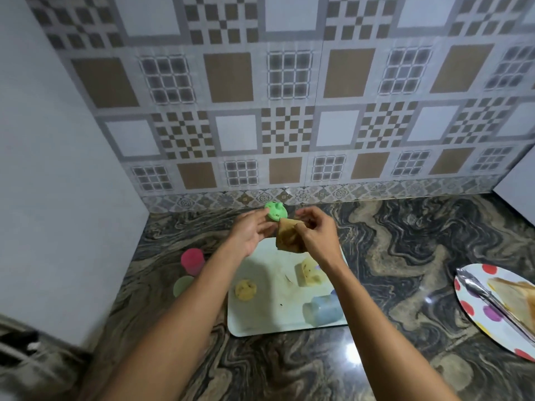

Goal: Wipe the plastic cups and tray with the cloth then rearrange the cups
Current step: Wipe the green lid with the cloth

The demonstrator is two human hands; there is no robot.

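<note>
- Pink cup and pale green cup: both stand on the marbled counter, close together, just left of the tray.
- Tray: pale and flat, with marks on its surface. It carries a yellow cup at the left, a second yellow cup on its side and a blue cup on its side.
- Left hand: fingers curled round the green cup, which is held above the tray's far edge with its base toward the camera.
- Green cup, handling: probably light, thin and stiff, with a smooth wall that may slip. Grip round the wall, not the rim.
- Cloth: brown, soft and bunched, touching the green cup.
- Right hand: fingertips pinch the cloth's upper fold. Keeping it gathered should give a firm wiping pad.
- Spotted plate: well right of the tray, holding metal tongs and toast.
</note>
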